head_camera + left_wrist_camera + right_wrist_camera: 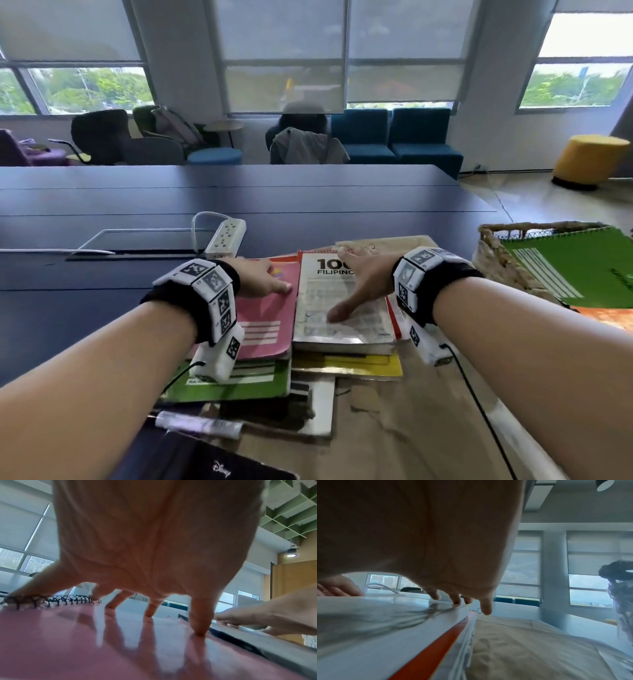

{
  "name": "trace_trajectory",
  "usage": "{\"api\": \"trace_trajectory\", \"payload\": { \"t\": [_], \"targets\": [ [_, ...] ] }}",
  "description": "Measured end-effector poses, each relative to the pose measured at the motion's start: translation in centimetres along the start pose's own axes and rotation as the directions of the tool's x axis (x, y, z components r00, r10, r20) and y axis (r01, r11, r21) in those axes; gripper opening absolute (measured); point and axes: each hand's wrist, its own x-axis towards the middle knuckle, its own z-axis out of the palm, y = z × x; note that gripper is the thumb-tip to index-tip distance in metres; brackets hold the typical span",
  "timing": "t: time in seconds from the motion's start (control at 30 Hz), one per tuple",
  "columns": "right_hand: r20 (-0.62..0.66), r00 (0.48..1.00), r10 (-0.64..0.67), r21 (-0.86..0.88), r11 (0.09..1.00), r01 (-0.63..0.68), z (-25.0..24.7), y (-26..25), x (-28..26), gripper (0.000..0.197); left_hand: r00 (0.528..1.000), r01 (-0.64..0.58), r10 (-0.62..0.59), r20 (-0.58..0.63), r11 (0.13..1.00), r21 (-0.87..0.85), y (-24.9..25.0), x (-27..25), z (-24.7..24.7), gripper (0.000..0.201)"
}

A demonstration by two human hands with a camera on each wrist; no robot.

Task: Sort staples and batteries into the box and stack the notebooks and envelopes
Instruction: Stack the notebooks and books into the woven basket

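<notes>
the pink notebook (265,308) is lying on a green notebook (236,380) on the table (102,274), just beside the white "100" notebook (342,308), which is sitting on a yellow one (346,366). the left hand (260,277) is pressing straight, spread fingers (199,622) on the pink cover. the right hand (363,277) is lying flat and spread on the white cover. a wicker basket (493,260) is holding another green notebook (575,267) at far right.
</notes>
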Motion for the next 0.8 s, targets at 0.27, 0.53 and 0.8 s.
{"api": "trace_trajectory", "payload": {
  "t": [0.27,0.53,0.8],
  "targets": [
    [-0.029,0.999,0.026,0.045,0.999,-0.024,-1.5,1.3,0.8,0.097,1.000,0.010,-0.011,0.007,0.998,0.058,-0.2,0.2,0.2,0.096],
    [0.007,0.990,0.140,0.052,0.989,-0.141,-1.4,3.3,1.2,0.103,1.000,0.027,-0.027,0.012,0.998,0.063,0.1,0.0,0.1,0.094],
    [0.042,0.989,0.142,0.167,0.975,-0.148,-0.6,3.8,-0.8,0.063,1.000,-0.013,0.014,-0.020,0.999,0.053,0.0,-0.7,-0.6,0.075]
  ]
}}
